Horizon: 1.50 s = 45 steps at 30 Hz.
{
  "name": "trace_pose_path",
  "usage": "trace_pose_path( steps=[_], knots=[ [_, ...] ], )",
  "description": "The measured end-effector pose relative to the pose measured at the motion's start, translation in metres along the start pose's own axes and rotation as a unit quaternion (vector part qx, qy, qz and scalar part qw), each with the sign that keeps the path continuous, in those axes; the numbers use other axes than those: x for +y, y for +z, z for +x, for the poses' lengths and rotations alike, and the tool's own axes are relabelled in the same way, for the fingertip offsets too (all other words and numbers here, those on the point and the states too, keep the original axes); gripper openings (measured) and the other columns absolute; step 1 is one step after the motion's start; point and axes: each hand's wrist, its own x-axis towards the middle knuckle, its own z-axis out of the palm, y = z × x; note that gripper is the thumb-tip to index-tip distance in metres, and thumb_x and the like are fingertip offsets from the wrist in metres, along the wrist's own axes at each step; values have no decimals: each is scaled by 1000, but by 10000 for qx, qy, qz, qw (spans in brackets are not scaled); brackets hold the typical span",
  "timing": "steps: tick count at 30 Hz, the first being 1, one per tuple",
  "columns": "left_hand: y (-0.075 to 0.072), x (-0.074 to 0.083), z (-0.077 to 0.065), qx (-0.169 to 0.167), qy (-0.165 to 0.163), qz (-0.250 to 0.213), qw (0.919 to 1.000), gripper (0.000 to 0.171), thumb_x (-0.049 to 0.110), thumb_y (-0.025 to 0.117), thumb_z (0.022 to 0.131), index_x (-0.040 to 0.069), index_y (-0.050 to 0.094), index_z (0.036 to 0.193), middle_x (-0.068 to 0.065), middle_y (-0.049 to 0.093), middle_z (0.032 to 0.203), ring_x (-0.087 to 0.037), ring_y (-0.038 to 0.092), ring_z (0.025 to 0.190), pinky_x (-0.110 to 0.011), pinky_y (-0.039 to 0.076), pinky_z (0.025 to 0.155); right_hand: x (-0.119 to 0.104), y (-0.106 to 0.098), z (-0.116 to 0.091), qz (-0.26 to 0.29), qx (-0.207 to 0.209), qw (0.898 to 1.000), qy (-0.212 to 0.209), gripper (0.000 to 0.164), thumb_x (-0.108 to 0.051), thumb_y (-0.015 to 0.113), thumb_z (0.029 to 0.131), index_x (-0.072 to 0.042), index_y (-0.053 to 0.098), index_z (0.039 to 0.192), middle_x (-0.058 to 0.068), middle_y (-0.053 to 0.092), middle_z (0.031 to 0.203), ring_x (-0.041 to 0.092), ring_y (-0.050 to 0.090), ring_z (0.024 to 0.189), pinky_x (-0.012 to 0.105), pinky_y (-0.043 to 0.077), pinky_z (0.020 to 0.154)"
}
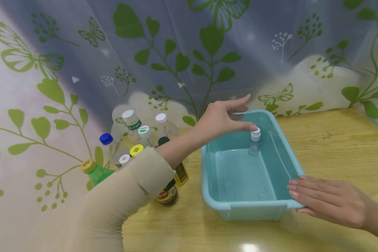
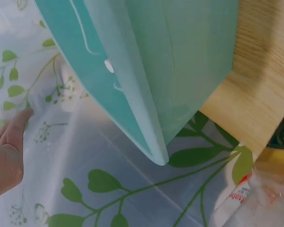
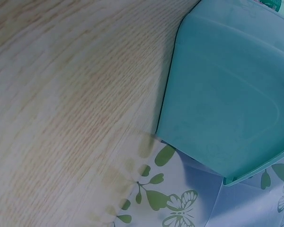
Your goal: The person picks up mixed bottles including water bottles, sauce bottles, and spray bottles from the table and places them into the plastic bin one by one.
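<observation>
I am operating two bare hands over a rectangular turquoise basin (image 1: 255,204), which is sitting on the wood-grain table (image 1: 337,147). The basin is containing one item: a small clear bottle (image 1: 254,144) with a white top, which is standing upright near the right-hand wall, toward the far end. I am positioning the left hand (image 1: 225,114) directly above it; the fingers are extending well apart from the thumb, whose tip is meeting the white top in the head view. The fingers are not enclosing the bottle. I am resting the right hand (image 1: 332,199) on the rim at the near right corner, its fingers lying straight and gripping nothing.

Left of the basin, further containers are standing grouped: a green bottle (image 1: 100,175), a blue-capped clear bottle (image 1: 109,145), a yellow oil bottle (image 1: 181,175) and a dark bottle (image 1: 169,196) with a red label. The sleeve (image 1: 135,189) is partly hiding this group.
</observation>
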Motion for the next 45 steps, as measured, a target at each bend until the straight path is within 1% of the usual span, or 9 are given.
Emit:
trace_pose_path(
  steps=[2,9,12,18,24,33,38,41,45],
  knots=[
    [-1,3,-9,55,107,-159,9998,80,35,81,74,38,39,142,8,61,127,-2,62,107,-19,51,85,0,0,0,-4,19,10000,-6,30,-19,59,95,7,69,105,16,70,104,20,65,106,30,43,101],
    [-6,21,-40,169,273,-890,9955,73,21,80,77,31,45,141,9,51,139,0,59,111,-19,52,84,0,1,2,29,80,10000,6,30,-19,60,94,7,69,105,16,71,103,20,66,105,30,43,101],
    [-10,24,-47,231,368,-933,9947,72,19,79,78,28,46,141,6,55,135,-2,60,111,-20,52,83,-1,1,3,3,96,10000,26,31,-20,59,95,7,69,105,16,71,103,19,65,106,29,43,101],
    [-22,13,-56,540,531,-948,9926,70,20,80,77,29,49,138,6,64,123,-2,62,105,-21,52,86,0,3,3,27,111,9999,8,30,-19,59,94,7,69,106,16,71,103,20,66,105,30,43,101],
    [-37,12,-73,818,724,-1205,9867,69,13,79,77,25,49,139,3,62,126,-5,61,109,-24,50,91,0,3,3,67,15,10000,0,31,-20,59,95,7,69,106,16,70,104,19,65,107,30,42,102],
    [-56,9,-94,1232,1169,-1350,9762,68,0,75,78,15,49,139,-7,62,126,-14,64,108,-29,52,89,1,3,8,81,116,9999,-66,30,-18,59,95,9,68,106,18,70,105,21,65,106,30,43,101],
    [-68,4,-108,1513,1235,-1372,9711,67,0,74,79,16,49,139,-8,61,127,-17,64,109,-32,53,88,1,2,6,44,118,9999,-71,30,-19,59,95,8,69,106,17,70,104,20,65,106,30,43,101],
    [-75,-1,-119,1817,1303,-1358,9652,66,-1,73,79,17,49,139,-10,61,128,-19,64,108,-33,54,86,2,3,7,82,202,9997,-95,30,-18,60,94,8,69,105,17,71,103,21,66,104,30,45,100],
    [-82,-8,-132,2288,1400,-1554,9507,66,-8,71,78,15,51,137,-11,62,125,-23,64,107,-34,54,83,3,5,6,129,312,9993,-141,29,-17,61,93,9,69,103,18,71,101,22,67,101,31,47,97]
  ],
)
